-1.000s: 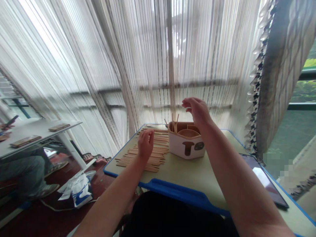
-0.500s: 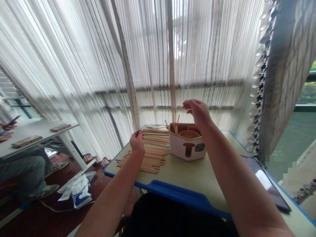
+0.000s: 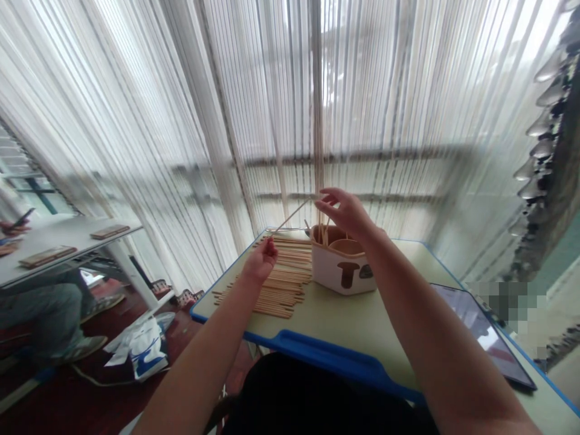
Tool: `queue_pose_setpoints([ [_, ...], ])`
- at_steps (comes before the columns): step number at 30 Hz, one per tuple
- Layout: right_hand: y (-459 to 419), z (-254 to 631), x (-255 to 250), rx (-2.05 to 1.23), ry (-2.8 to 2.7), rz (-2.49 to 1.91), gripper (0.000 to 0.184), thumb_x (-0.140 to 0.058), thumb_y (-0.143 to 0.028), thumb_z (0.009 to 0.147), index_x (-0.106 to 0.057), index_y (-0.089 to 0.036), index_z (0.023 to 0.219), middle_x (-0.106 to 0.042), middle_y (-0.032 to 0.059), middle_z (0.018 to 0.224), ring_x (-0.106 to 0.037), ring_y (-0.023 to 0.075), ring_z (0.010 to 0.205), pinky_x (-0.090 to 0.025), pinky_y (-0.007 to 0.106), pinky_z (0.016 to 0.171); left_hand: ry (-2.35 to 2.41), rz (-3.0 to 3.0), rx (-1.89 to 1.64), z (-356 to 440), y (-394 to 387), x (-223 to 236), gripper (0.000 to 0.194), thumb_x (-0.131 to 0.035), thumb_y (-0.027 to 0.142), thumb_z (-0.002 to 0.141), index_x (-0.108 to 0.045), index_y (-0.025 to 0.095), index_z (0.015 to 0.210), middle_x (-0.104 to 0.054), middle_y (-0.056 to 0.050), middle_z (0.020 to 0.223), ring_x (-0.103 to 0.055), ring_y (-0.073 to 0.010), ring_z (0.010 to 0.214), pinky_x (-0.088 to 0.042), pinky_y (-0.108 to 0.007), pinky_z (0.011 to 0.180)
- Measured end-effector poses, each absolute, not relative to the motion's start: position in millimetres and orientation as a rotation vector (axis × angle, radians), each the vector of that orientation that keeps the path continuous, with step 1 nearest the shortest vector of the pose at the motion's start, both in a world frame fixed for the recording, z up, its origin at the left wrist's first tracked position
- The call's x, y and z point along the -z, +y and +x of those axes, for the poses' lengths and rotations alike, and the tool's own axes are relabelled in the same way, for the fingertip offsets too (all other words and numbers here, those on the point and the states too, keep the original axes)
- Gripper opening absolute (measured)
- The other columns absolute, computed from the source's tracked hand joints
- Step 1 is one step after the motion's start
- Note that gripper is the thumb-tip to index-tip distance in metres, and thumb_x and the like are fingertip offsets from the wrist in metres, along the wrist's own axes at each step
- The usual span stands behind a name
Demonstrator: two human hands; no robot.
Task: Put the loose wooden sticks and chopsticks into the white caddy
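Note:
My left hand (image 3: 261, 261) is closed in a pinch on the lower end of one thin wooden chopstick (image 3: 292, 215), which slants up to the right. My right hand (image 3: 342, 208) hovers above the holder, thumb and fingers apart, close to the chopstick's upper tip; whether it touches is hard to tell. Below my left hand, many chopsticks (image 3: 276, 293) lie side by side on the table. A white and brown utensil holder (image 3: 328, 272) stands right of them, several chopsticks (image 3: 322, 234) upright in its left compartment. My right forearm covers part of the holder.
The pale tabletop (image 3: 335, 326) has a raised blue front edge (image 3: 326, 356). A tablet (image 3: 483, 335) lies at the right. Sheer curtains (image 3: 272, 121) hang behind. Another person's hand (image 3: 13, 226) holds a phone by a white table (image 3: 99, 248) at the left.
My left hand has lifted a chopstick up from the row and tilted it rightward. My right hand has moved left, toward the chopstick's tip. The view has shifted slightly.

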State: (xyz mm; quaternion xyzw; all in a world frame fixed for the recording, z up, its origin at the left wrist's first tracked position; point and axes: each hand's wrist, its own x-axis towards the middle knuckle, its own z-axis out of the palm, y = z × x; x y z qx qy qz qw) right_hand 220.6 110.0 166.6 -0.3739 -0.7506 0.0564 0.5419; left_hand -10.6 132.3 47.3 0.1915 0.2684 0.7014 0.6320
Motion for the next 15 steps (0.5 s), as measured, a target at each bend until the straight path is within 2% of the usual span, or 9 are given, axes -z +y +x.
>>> queue_pose_setpoints([
  [2, 104.7, 217.6, -169.0, -0.134, -1.831, -0.852, 0.033, -0.060, -0.039, 0.076, -0.062, -0.019, 0.102, -0.067, 0.0046, 0.082, -0.059, 0.0150, 0.073, -0.046, 0.032, 0.072, 0.616, 0.461, -1.590, -8.8, 130.7, -47.4, 0.011, -0.053, 0.014, 0.085, -0.062, 0.011, 0.079, -0.064, 0.000, 0.065, -0.057, -0.0037, 0.053, -0.048, -0.015, 0.053],
  [7, 100.8, 217.8, -172.1, -0.190, -1.830, -0.789, 0.018, -0.057, -0.034, 0.079, -0.066, -0.021, 0.087, -0.067, 0.0026, 0.080, -0.060, 0.0137, 0.073, -0.046, 0.030, 0.070, 0.609, 0.469, -1.578, -6.8, 127.9, -47.9, 0.011, -0.053, 0.013, 0.084, -0.062, 0.012, 0.079, -0.065, -0.001, 0.068, -0.058, -0.0035, 0.055, -0.048, -0.014, 0.053],
  [11, 102.1, 219.4, -169.8, -0.215, -1.790, -0.803, 0.020, -0.059, -0.032, 0.077, -0.063, -0.020, 0.092, -0.066, 0.0021, 0.076, -0.059, 0.0136, 0.070, -0.045, 0.030, 0.069, 0.600, 0.496, -1.559, -3.8, 123.8, -49.4, 0.012, -0.053, 0.014, 0.085, -0.062, 0.012, 0.078, -0.065, -0.001, 0.068, -0.058, -0.0041, 0.056, -0.048, -0.015, 0.054],
  [15, 98.3, 216.9, -169.2, -0.241, -1.813, -0.755, 0.015, -0.054, -0.032, 0.079, -0.063, -0.020, 0.082, -0.064, 0.0013, 0.074, -0.058, 0.0130, 0.070, -0.045, 0.028, 0.068, 0.619, 0.569, -1.517, 0.3, 117.8, -51.9, 0.011, -0.054, 0.016, 0.084, -0.062, 0.012, 0.077, -0.065, -0.002, 0.068, -0.059, -0.0054, 0.056, -0.048, -0.017, 0.054],
])
